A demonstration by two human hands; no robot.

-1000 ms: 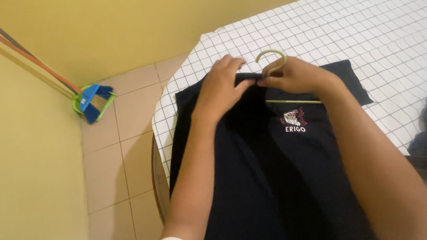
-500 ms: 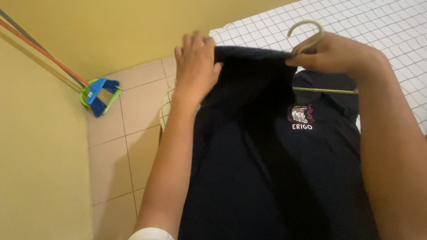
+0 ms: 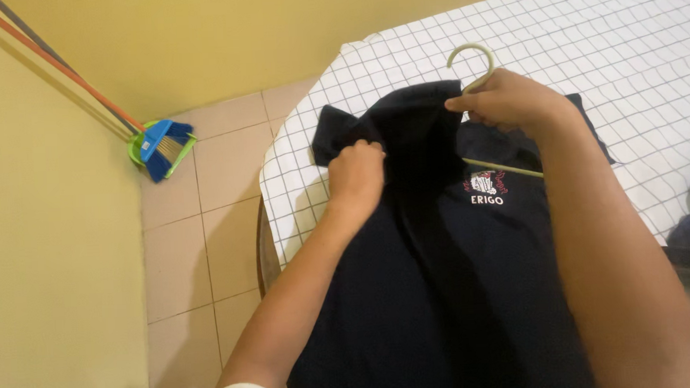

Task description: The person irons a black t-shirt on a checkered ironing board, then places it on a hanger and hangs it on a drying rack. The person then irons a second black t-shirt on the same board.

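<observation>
Lying flat on the bench (image 3: 634, 57), under my two hands, is a dark navy shirt (image 3: 442, 290). Its cloth looks plain and smooth, almost black in this light, with a small red and white badge and a line of white lettering on the chest. The collar end points away from me, toward the far edge of the bench, and one sleeve spreads out to the left over the white checked cover. A pale green hanger (image 3: 475, 60) sits in the neck of the shirt: its hook curls out above the collar, and one thin arm of it shows as a line across the chest just above the badge. My right hand (image 3: 508, 101) is closed around the base of the hook, pinching the collar cloth with it. My left hand (image 3: 356, 174) is curled shut on a fold of the shirt near the left shoulder. A blue and green broom (image 3: 161, 146) leans in the corner on the tiled floor (image 3: 200, 247).
</observation>
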